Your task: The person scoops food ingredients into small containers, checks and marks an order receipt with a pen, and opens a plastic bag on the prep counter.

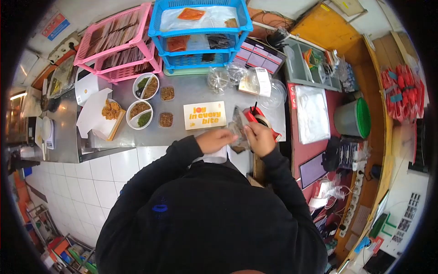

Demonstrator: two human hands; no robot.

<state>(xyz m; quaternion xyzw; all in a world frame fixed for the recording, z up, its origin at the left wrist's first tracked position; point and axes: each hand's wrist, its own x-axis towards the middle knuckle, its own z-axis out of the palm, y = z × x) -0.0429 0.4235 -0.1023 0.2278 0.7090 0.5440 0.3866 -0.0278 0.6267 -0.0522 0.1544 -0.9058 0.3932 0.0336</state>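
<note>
My left hand pinches the left side of a clear plastic bag at the counter's front edge. On the bag's right side, the fingers of my right hand are closed round it. Something dark shows in the bag, too unclear to name. Just behind my right hand lies a red tape dispenser. A card with orange lettering lies to the left of the bag. Further left are two small tubs, two round bowls with green and brown food, and an open white box with fried food.
A blue tiered rack and a pink rack stand at the back. Clear lids lie at the back right. A red side table holds plastic bags and a tablet.
</note>
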